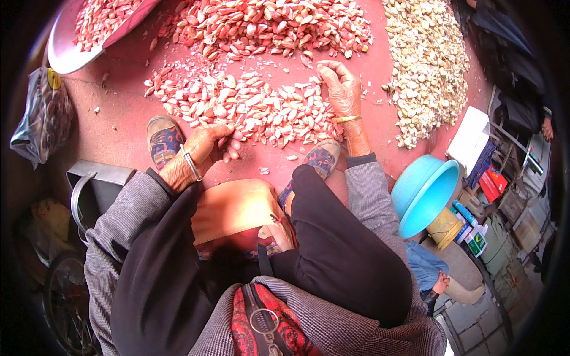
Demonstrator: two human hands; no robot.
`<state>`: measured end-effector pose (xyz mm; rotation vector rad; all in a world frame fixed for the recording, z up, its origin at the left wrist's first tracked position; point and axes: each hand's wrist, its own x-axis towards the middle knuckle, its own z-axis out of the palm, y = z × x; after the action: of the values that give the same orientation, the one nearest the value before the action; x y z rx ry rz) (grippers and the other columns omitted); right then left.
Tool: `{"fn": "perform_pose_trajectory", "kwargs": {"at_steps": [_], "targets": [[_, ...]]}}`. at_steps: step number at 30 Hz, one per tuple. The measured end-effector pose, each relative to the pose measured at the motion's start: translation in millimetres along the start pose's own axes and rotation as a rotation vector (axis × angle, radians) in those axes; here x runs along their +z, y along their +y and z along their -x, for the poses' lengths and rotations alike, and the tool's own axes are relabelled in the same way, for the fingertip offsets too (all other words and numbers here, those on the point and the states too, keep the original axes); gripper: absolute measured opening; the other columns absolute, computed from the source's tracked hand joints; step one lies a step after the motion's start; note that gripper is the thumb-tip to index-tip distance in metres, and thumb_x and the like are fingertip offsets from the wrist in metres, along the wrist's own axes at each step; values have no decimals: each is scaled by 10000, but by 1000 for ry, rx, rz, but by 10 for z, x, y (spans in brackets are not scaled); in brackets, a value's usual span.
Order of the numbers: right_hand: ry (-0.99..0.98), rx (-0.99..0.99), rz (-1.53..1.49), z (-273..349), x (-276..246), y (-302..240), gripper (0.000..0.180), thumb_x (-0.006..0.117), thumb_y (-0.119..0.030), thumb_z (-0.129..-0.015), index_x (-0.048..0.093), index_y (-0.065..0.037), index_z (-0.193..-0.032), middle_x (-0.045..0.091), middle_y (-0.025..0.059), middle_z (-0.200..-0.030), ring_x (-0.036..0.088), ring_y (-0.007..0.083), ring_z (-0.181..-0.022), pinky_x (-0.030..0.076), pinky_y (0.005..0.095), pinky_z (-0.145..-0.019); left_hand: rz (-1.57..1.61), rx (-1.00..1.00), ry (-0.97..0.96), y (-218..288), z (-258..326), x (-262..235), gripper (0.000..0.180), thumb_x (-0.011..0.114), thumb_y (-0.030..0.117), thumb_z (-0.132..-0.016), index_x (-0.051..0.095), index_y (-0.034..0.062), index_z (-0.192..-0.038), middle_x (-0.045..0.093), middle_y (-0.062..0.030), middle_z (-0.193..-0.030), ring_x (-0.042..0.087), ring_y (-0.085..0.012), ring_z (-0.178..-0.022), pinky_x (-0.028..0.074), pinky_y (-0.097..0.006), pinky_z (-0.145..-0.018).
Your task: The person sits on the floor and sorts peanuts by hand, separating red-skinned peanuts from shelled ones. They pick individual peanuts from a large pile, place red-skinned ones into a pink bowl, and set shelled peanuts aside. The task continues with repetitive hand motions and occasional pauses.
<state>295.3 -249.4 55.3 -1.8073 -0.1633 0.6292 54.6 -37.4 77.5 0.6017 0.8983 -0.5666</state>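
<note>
Reddish-skinned pieces that look like garlic cloves (pixel 243 101) lie in a loose layer on the red ground before me. My left hand (pixel 205 145), with a silver bangle at the wrist, is at the layer's near edge. Its thumb and fingers are apart, with a dark gap between them; anything in the palm is hidden. Over the layer's right end is my right hand (pixel 343 89), a yellow bangle on its wrist. The fingers are loosely bent and apart, and I see nothing held. My patterned shoes (pixel 164 141) touch the layer's near side.
A thicker reddish heap (pixel 273 26) lies beyond, and a pale clove heap (pixel 424 65) spreads at right. Far left are a pink-white basin (pixel 66 54) and a plastic bag (pixel 44 115). Blue basins (pixel 424 193) stand at right. A metal container (pixel 98 184) is beside my left arm.
</note>
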Motion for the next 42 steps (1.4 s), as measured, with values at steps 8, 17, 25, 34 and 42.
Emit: {"fn": "perform_pose_trajectory", "kwargs": {"at_steps": [8,17,25,34,42], "targets": [[-496,-159,118,672,586,-403,129,623,-92,-939,693,-40,-1033,635,11,-883,587,88,-791,495,267,-733,133,-13,-136,-8,-52,126,359,421,290,-1051,607,-17,-1057,673,-117,-869,686,-217,-719,576,-302,-589],[-99,-176,379,387,198,-53,139,664,-104,-886,677,-40,-1009,622,125,-890,618,296,-841,508,385,-778,64,-12,-136,-29,-86,62,296,415,215,-1045,597,-14,-1092,679,-118,-884,692,-221,-729,570,-291,-583],[-38,-558,1044,-96,-354,235,186,651,-91,-852,683,-99,-1035,635,80,-1023,574,299,-1003,469,407,-867,2,-6,-114,12,-16,83,241,466,169,-1012,640,6,-1049,688,-80,-873,672,-177,-733,537,-281,-620],[95,-434,749,-49,-608,375,159,611,-9,-855,693,-39,-988,675,114,-923,660,252,-865,521,362,-773,-36,-21,-155,-19,-41,43,233,517,187,-998,647,5,-1065,686,-71,-805,654,-165,-651,530,-286,-597],[148,-189,289,-23,-655,263,160,570,69,-928,673,33,-1045,682,58,-997,693,126,-886,594,248,-762,-46,-21,-125,-40,-50,25,256,511,221,-1011,647,7,-1046,674,-77,-770,645,-169,-610,522,-294,-560]]}}
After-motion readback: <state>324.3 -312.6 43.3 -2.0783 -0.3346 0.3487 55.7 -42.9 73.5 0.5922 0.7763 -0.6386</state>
